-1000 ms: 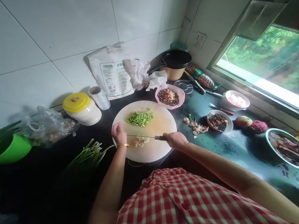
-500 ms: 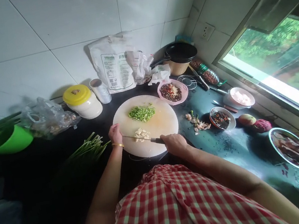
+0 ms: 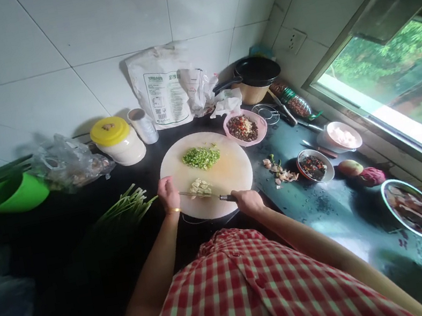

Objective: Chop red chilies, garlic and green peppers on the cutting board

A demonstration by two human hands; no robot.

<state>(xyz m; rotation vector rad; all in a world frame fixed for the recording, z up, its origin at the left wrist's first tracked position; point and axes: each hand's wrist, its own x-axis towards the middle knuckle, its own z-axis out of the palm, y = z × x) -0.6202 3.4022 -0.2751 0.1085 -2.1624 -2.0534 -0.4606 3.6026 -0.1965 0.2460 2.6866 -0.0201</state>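
Observation:
My right hand (image 3: 248, 203) is closed round the dark handle of a kitchen knife (image 3: 227, 198). The blade lies crosswise over a small heap of chopped garlic (image 3: 199, 186) near the front of the round white cutting board (image 3: 236, 172). At the board's left edge my left hand (image 3: 169, 193), with a gold bracelet at the wrist, is closed on the tip end of the blade. Behind the garlic sits a pile of chopped green scallions (image 3: 200, 157). Uncut green stalks (image 3: 127, 205) lie to the left, close to my left hand.
A pink bowl of spices (image 3: 245, 129) stands behind the board on the right. Garlic skins (image 3: 281, 173), a small bowl (image 3: 314, 166) and a metal bowl (image 3: 413, 209) are on the right. A yellow-lidded jar (image 3: 118, 141) and a flour bag (image 3: 167, 95) stand at the back.
The knife has shifted slightly over the garlic, whose pieces look a little more spread. Both hands keep their hold, and the whole view has moved slightly.

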